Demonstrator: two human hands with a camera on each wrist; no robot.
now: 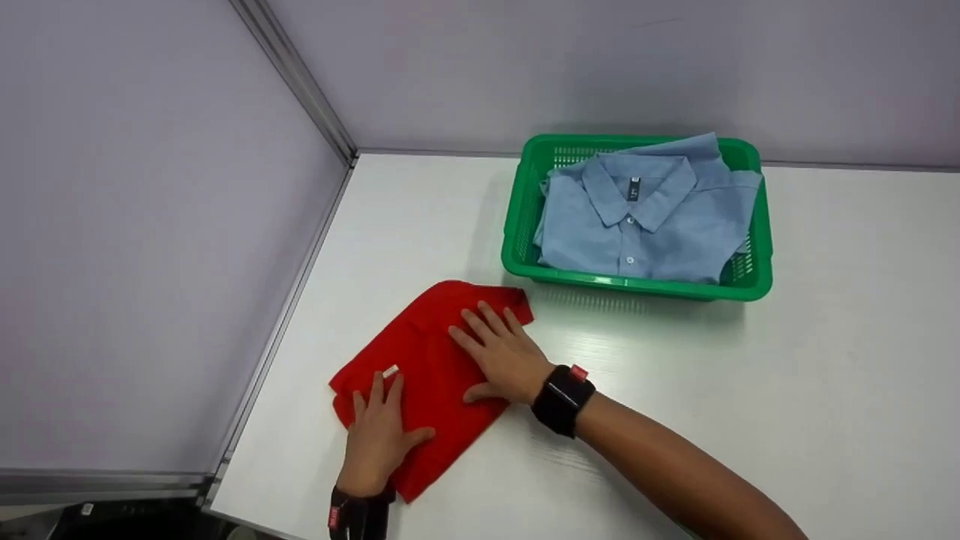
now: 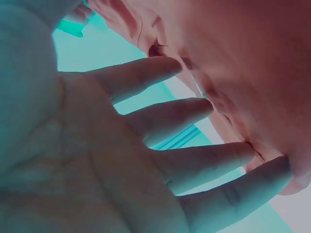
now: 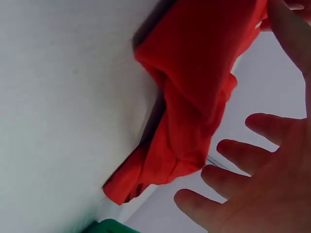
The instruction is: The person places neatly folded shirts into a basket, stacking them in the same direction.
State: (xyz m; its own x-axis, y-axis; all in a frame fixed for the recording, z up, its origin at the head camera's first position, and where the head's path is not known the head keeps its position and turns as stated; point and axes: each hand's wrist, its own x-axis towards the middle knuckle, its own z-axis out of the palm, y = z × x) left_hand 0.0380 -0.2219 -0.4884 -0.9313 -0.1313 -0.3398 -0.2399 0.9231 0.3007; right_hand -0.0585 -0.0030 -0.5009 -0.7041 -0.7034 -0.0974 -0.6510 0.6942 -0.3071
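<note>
A red folded garment lies slanted on the white table, with a small white label near its left side and a short sleeve end at its upper right. My left hand is over its lower left part, fingers straight and spread. In the left wrist view, the left hand's fingertips meet the cloth. My right hand is spread flat over the garment's right part, fingers pointing up and left. The right wrist view shows the right hand with straight, parted fingers beside the red cloth.
A green plastic basket stands at the back of the table, near the rear wall. Inside it lies a folded light blue collared shirt. A grey partition borders the table on the left.
</note>
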